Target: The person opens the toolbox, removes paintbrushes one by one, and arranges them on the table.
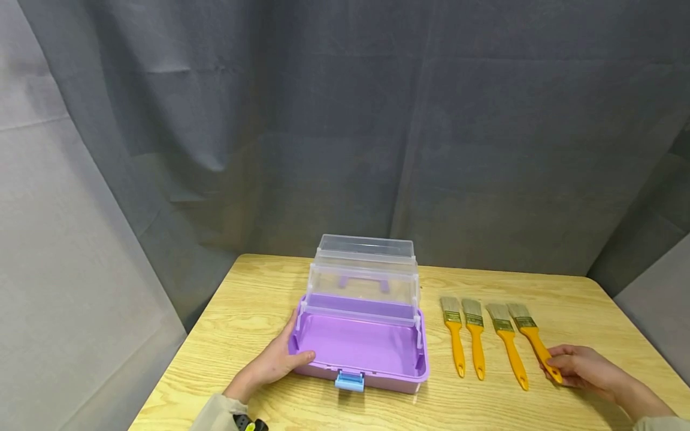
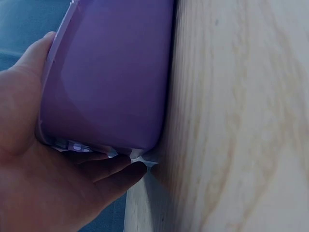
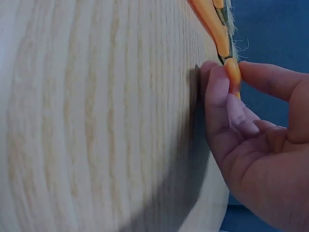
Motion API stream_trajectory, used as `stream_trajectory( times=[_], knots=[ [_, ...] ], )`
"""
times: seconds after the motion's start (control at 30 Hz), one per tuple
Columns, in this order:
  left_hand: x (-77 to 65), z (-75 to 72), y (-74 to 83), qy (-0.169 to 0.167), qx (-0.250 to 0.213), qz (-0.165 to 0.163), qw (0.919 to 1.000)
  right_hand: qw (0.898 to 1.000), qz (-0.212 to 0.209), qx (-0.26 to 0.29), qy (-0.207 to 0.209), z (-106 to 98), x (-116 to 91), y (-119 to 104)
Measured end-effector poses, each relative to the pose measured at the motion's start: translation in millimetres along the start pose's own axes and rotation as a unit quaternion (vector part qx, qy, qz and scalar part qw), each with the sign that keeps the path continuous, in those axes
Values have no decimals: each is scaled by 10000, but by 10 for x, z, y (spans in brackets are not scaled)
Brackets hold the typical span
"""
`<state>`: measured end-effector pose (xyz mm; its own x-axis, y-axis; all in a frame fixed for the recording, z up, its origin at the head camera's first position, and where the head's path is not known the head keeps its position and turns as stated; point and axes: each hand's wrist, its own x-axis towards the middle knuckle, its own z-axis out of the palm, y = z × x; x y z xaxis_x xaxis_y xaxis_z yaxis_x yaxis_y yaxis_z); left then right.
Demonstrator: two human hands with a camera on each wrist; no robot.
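A purple storage box [image 1: 356, 347] stands on the table with its clear tiered lid raised and a blue latch [image 1: 350, 381] at its front. My left hand [image 1: 277, 361] holds the box at its front left corner, thumb at the rim and fingers along the outer side. In the left wrist view the hand [image 2: 53, 150] lies around the end of the box [image 2: 111, 77]. Over on the right, my right hand [image 1: 590, 368] pinches the yellow handle of the rightmost paintbrush [image 1: 533, 340]. The right wrist view shows that handle [image 3: 232, 72] between thumb and fingers.
To the left of the held brush lie three more paintbrushes, the nearest one [image 1: 509, 344] slanted, another [image 1: 475, 338] beside it, and one [image 1: 455, 335] closest to the box. The wooden table [image 1: 259, 299] ends at a dark grey curtain [image 1: 334, 149].
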<state>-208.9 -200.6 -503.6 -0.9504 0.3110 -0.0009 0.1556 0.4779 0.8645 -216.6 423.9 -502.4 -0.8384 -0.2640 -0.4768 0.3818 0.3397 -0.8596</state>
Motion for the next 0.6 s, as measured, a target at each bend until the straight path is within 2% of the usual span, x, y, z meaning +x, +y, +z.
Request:
stream_trajectory(
  times=[0.1,0.23,0.4,0.5,0.6],
  knots=[
    [-14,-9,23,6,-51,15,10000,9973,105,-568,446,50,4,-31],
    [-20,-16,31,21,-65,34,10000,9885,-16,-1292,785,123,-15,-63],
    [-1,-5,-13,-11,21,93,10000,9695,-111,-2131,1207,208,-61,-98],
    [9,-4,-27,-76,108,158,9998,9596,-5,-2396,1476,238,-73,-114],
    [20,-31,13,-209,312,262,9990,9459,-92,-2849,1553,250,-88,-132]
  ],
)
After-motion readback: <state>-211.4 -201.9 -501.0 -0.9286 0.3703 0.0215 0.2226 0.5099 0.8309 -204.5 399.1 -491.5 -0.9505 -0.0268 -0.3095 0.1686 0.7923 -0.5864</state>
